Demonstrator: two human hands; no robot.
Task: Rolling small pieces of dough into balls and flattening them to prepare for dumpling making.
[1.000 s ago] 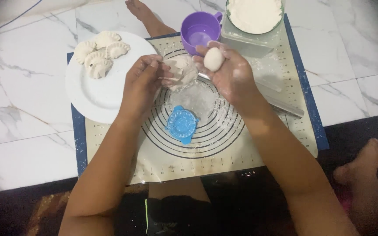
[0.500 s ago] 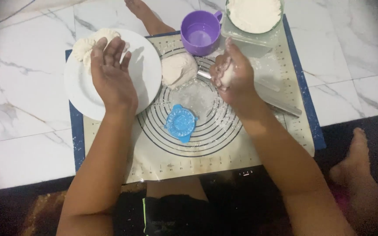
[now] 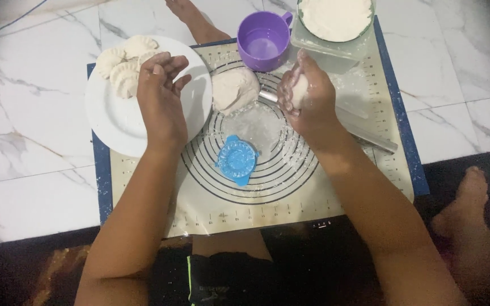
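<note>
White marble floor tiles (image 3: 24, 141) with grey veins carry everything, and on them lies one beige silicone pastry mat (image 3: 290, 198) with a blue border and printed black rings. Next in size comes one round white plate (image 3: 117, 122) at the mat's left edge, holding what look like three pale folded dumplings (image 3: 121, 68) at its far rim, though the hand hides part of them. One clear plastic container (image 3: 327, 48) sits at the mat's far right with one round bowl of white flour (image 3: 336, 17) on it; one purple plastic mug (image 3: 263, 45) stands just left of it. One steel rolling pin (image 3: 370, 136) runs slantwise under the right wrist. One lump of white dough (image 3: 233, 88) rests on the mat between the plate and the right hand, and one small blue plastic dumpling mould (image 3: 236, 161) lies open on the rings nearer the person. The left hand (image 3: 160, 99) hovers over the plate with fingers loosely spread, its grip empty, its fingertips just beside the dumplings. The right hand (image 3: 307, 96), dusted with flour, has its grip closed around one small white dough ball (image 3: 298, 89), held above the mat just right of the dough lump and near the mug.
</note>
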